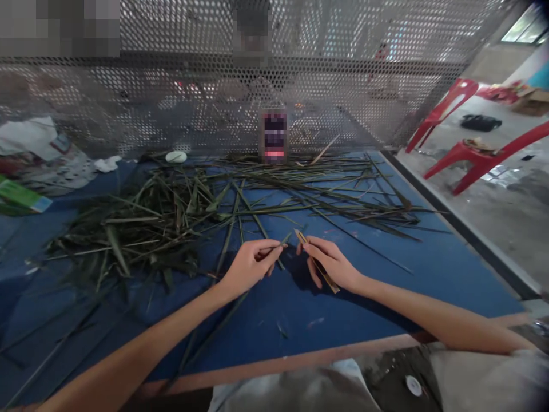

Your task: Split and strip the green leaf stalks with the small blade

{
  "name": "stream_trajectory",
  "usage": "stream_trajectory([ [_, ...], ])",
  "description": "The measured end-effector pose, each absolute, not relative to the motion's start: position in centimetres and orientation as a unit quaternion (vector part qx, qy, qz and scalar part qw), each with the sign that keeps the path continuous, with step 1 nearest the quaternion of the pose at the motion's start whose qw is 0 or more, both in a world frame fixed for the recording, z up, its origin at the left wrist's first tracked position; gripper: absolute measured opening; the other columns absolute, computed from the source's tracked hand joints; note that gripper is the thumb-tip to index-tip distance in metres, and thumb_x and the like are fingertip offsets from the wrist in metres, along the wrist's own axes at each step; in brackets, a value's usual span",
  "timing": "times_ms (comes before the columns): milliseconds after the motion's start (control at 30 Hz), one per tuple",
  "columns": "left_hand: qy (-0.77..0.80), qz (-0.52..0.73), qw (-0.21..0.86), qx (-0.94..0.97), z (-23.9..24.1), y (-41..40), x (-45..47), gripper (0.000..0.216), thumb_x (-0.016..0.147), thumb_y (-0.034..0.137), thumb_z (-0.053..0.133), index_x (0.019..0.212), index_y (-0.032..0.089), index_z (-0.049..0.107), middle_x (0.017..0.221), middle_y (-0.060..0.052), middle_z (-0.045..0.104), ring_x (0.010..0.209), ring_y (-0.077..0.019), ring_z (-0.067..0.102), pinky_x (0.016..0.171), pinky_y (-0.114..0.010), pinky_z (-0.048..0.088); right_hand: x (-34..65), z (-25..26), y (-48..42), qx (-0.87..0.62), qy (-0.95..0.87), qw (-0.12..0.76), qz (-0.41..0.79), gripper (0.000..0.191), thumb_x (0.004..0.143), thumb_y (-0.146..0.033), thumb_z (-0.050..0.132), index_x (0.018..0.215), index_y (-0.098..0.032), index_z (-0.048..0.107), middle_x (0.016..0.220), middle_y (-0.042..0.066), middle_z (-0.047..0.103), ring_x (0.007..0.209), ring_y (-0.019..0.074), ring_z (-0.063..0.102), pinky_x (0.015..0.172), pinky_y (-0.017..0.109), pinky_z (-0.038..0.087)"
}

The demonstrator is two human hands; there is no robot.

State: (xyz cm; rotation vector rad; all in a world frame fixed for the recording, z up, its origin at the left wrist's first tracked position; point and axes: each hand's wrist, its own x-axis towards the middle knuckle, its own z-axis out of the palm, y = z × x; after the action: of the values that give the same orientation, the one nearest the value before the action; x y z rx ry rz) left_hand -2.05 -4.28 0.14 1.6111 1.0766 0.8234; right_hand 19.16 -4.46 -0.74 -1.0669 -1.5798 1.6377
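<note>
My left hand [251, 264] is closed in a pinch on a thin green leaf strip [281, 240] whose long end trails back under my forearm toward the table's front edge. My right hand [330, 262] is closed around a slim tan stick-like tool [319, 266]; its tip points up-left toward the strip's end, a short gap apart. Both hands hover over the blue table top [386, 286]. Behind them lies a wide heap of long green leaves and strips [171, 217].
A perforated metal screen [300, 86] walls off the table's far side; a small blurred container [273, 137] stands against it. Papers and a green box [21, 197] lie at far left. Red plastic chairs [467, 154] stand on the floor at right.
</note>
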Motion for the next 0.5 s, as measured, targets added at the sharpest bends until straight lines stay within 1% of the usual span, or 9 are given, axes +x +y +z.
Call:
stream_trajectory([
  [67,0.449,0.351,0.402,0.716,-0.2,-4.7,-1.9,0.027,0.089,0.033,0.056,0.091,0.014,0.075,0.051,-0.001,0.059,0.045,-0.0106,0.05,0.046,-0.021,0.037,19.1,-0.7,-4.8,-0.41,-0.585,0.289,0.637,0.029,0.093,-0.052,0.04,0.091,-0.024,0.05,0.037,-0.008,0.046,0.024,0.0117,0.037,0.028,0.021,0.022],
  [100,0.449,0.351,0.356,0.74,-0.4,-4.8,-1.8,0.025,0.088,0.03,0.056,0.093,0.015,0.075,0.056,-0.002,0.063,0.048,-0.0111,0.052,0.048,-0.021,0.038,19.1,-0.6,-4.9,-0.414,-0.58,0.283,0.642,0.029,0.093,-0.051,0.04,0.091,-0.024,0.049,0.036,-0.008,0.044,0.024,0.0112,0.035,0.027,0.021,0.021],
  [167,0.446,0.346,0.278,0.777,-0.8,-5.1,-1.7,0.024,0.089,0.025,0.055,0.099,0.016,0.074,0.063,-0.003,0.068,0.05,-0.0115,0.055,0.049,-0.021,0.038,19.2,-0.4,-5.2,-0.417,-0.574,0.271,0.65,0.029,0.095,-0.05,0.039,0.092,-0.023,0.048,0.035,-0.01,0.041,0.024,0.0106,0.034,0.026,0.019,0.022],
  [233,0.441,0.336,0.228,0.801,-1.0,-5.2,-1.7,0.025,0.089,0.022,0.054,0.104,0.016,0.073,0.065,-0.002,0.07,0.048,-0.011,0.056,0.048,-0.021,0.038,19.2,-0.2,-5.4,-0.417,-0.568,0.259,0.661,0.028,0.096,-0.048,0.039,0.095,-0.022,0.047,0.036,-0.011,0.04,0.025,0.0101,0.035,0.025,0.018,0.023],
  [333,0.44,0.339,0.194,0.809,-1.3,-5.3,-1.7,0.025,0.089,0.021,0.054,0.105,0.016,0.073,0.069,-0.003,0.072,0.048,-0.01,0.056,0.048,-0.021,0.038,19.2,-0.1,-5.7,-0.418,-0.561,0.251,0.669,0.026,0.096,-0.047,0.039,0.097,-0.021,0.046,0.037,-0.011,0.039,0.026,0.0094,0.036,0.024,0.017,0.024],
  [500,0.444,0.351,0.214,0.796,-1.5,-5.3,-1.7,0.023,0.09,0.023,0.054,0.101,0.016,0.073,0.069,-0.001,0.072,0.048,-0.0088,0.055,0.047,-0.02,0.038,19.4,0.3,-5.6,-0.411,-0.579,0.233,0.664,0.025,0.099,-0.042,0.034,0.102,-0.02,0.047,0.036,-0.011,0.04,0.025,0.0088,0.034,0.025,0.016,0.027],
])
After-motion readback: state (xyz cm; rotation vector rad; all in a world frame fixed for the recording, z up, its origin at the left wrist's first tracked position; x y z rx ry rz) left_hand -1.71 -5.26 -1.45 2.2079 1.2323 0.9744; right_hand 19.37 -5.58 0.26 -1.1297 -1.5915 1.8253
